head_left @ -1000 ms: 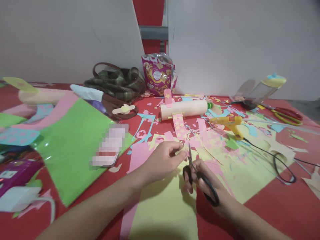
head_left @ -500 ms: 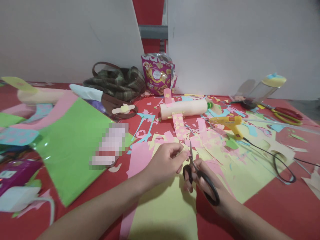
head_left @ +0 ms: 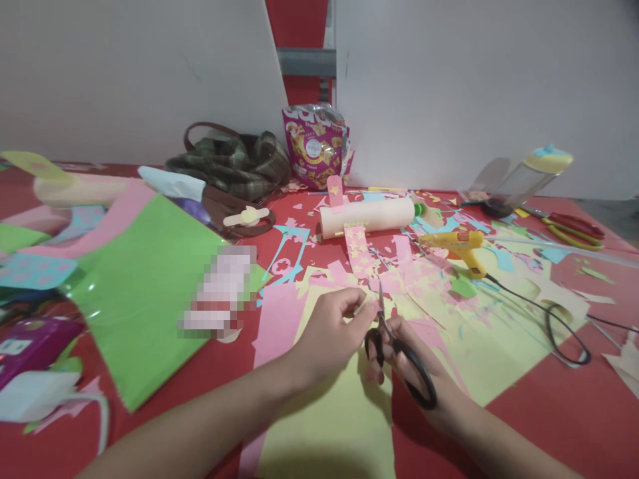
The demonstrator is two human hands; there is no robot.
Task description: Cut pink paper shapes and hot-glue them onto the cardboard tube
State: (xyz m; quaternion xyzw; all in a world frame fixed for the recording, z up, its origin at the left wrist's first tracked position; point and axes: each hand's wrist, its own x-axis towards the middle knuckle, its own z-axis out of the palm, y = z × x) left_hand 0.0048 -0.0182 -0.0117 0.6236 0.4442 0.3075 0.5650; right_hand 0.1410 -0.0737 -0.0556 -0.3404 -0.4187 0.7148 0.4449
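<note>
My right hand (head_left: 404, 359) grips black-handled scissors (head_left: 419, 372), fingers through the loops, blades pointing away from me. Close against the blades, my left hand (head_left: 337, 326) pinches a small scrap of pink paper (head_left: 378, 306), mostly covered by the fingertips. Both hands are above a yellow paper sheet (head_left: 324, 426), which overlaps a pink sheet (head_left: 274, 319). Beyond them lies a cream paper tube (head_left: 372, 218) with a pink strip dotted with yellow stars (head_left: 357, 249) attached to its side.
A yellow glue gun (head_left: 456, 247) with a black cord lies right of the tube among paper scraps. Red-handled scissors (head_left: 574, 226) and a clear bottle (head_left: 526, 179) are at far right. Green paper (head_left: 134, 299) spreads on the left; a snack bag (head_left: 317, 146) stands behind.
Both hands and the scissors stay almost in place. My left hand has shifted very slightly at the blades; the other things have not moved.
</note>
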